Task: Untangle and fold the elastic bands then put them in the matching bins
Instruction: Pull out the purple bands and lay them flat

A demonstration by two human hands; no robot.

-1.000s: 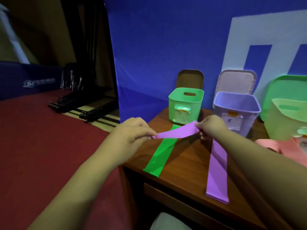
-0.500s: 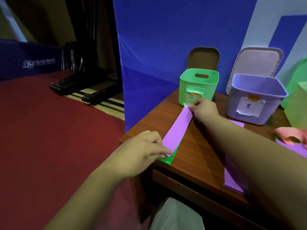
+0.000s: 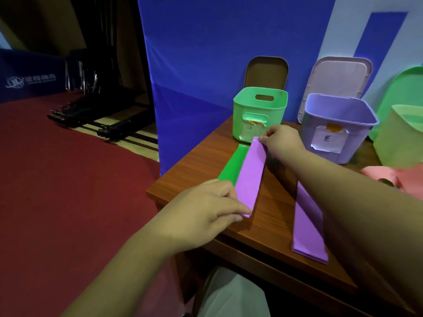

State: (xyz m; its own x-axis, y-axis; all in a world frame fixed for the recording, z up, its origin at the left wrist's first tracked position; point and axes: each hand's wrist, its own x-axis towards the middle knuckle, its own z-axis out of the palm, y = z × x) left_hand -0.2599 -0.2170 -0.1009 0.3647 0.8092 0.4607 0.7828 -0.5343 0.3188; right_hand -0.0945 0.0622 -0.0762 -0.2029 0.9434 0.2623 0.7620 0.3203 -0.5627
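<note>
- Near end of a purple band (image 3: 250, 177) is pinched by the left hand (image 3: 206, 209), fingers curled, fingertips closed on the band's lower corner.
- Far end of the same band is pinched by the right hand (image 3: 282, 139), thumb and fingertips closed on the upper corner, just in front of the green bin (image 3: 259, 115).
- The band is held flat and straight between both hands, low over the table (image 3: 270, 225); contact with the wood cannot be told.
- A green band (image 3: 232, 165) is laid flat on the table, partly covered along its right edge by the held purple band.
- A second purple band (image 3: 307, 225) is laid flat further right, partly hidden by the right forearm, near end close to the table's front edge.
- The green bin is stood open at the back of the table, a paper label on its front.
- A purple bin (image 3: 336, 131), open and labelled, is stood to its right, apart from it.
- A light green bin (image 3: 402, 138) is cut off at the right edge.
- Pink band material (image 3: 389, 177) is seen in front of it.
- Lids are leaned upright behind the bins: brown (image 3: 266, 72), pale pink (image 3: 341, 75), green (image 3: 407, 92).
- A blue backdrop (image 3: 206, 53) is hung behind the table.
- Red carpet (image 3: 68, 191) and black stands (image 3: 103, 120) are seen to the left.
</note>
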